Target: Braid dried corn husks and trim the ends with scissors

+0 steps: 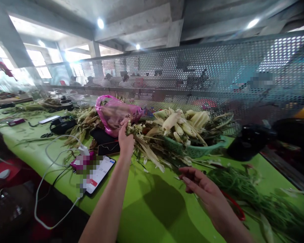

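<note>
My left hand [126,140] is closed beside a pink plastic bag [115,114] with dark printed characters. Pale, frayed corn husks [150,153] stick out by its fingers, and part of the grip is hidden behind the hand. My right hand [201,187] hovers over the green table [152,216], its fingers loosely bent and apart. A small pale scrap shows by its fingertips, and I cannot tell whether they touch it. Between and beyond the hands, a green plastic basket [196,151] is heaped with cream-coloured husks [176,123].
Green stringy strands [245,189] and a red loop [234,204] lie at right. A dark container [250,141] stands behind them. At left are a lit phone [101,175], a white cable [44,179] and a dark phone [107,147]. A perforated metal screen [192,71] runs along the back.
</note>
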`<move>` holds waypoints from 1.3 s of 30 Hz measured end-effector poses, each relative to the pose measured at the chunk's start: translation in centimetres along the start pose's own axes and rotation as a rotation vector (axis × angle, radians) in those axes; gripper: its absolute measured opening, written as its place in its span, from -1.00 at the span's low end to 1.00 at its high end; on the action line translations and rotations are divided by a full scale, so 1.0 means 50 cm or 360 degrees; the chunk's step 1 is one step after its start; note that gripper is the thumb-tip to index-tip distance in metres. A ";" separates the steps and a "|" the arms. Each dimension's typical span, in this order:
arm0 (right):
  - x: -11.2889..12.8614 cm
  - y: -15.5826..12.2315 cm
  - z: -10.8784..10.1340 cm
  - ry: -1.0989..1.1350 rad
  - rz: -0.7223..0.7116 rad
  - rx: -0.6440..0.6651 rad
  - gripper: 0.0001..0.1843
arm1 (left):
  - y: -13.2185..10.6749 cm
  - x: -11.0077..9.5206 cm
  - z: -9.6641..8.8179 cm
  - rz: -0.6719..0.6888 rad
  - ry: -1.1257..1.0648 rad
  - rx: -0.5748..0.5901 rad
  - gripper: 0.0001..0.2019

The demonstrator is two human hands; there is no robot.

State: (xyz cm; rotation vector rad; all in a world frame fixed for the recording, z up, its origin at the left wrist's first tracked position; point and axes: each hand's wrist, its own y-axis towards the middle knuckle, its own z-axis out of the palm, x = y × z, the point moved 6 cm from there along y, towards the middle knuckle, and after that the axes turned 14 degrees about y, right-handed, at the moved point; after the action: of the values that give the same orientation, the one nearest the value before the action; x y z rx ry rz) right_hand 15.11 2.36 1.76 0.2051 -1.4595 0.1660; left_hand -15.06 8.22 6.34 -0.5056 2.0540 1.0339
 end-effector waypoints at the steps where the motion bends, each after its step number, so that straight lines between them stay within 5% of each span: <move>1: 0.000 0.000 0.001 -0.0001 -0.0007 0.0013 -0.60 | 0.006 -0.005 -0.010 -0.0020 -0.0154 -0.0035 -0.29; 7: -0.001 -0.001 0.001 -0.0017 -0.0024 0.0048 -0.62 | 0.044 -0.053 -0.035 -0.0053 -0.0641 -0.0032 -0.30; 12: 0.003 -0.001 0.001 -0.0036 -0.0040 0.0021 -0.60 | 0.063 -0.076 -0.018 0.0154 -0.0256 0.0035 -0.26; 14: 0.005 -0.002 0.001 -0.0052 -0.0040 0.0007 -0.58 | 0.048 -0.074 0.007 0.0332 0.0163 0.0266 -0.23; 16: 0.007 -0.002 0.002 -0.0065 -0.0033 -0.0001 -0.57 | 0.010 -0.053 0.045 0.0474 0.0604 0.0690 -0.16; 18: 0.007 -0.003 0.004 -0.0078 -0.0019 0.0005 -0.59 | -0.034 -0.018 0.062 0.0415 0.0941 0.0877 -0.11; 22: 0.003 -0.004 0.008 -0.0109 -0.0016 0.0020 -0.60 | -0.095 0.019 0.053 0.0248 0.1108 0.0628 -0.10; 25: -0.003 -0.004 0.009 -0.0127 -0.0017 0.0023 -0.59 | -0.121 0.035 0.064 0.0147 0.1088 0.0634 -0.01; 29: -0.007 -0.004 0.009 -0.0163 -0.0045 0.0045 -0.58 | -0.140 0.036 0.097 0.0267 0.1055 0.0705 0.06; 39: -0.015 0.000 0.009 -0.0246 -0.0032 0.0042 -0.57 | -0.119 0.050 0.155 0.0559 0.0973 0.0882 -0.22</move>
State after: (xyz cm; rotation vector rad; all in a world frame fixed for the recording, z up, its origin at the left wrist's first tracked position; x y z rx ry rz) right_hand 14.63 2.25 1.07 0.2589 -1.6090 0.1560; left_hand -9.33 10.94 -1.49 -0.1752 2.9163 0.4638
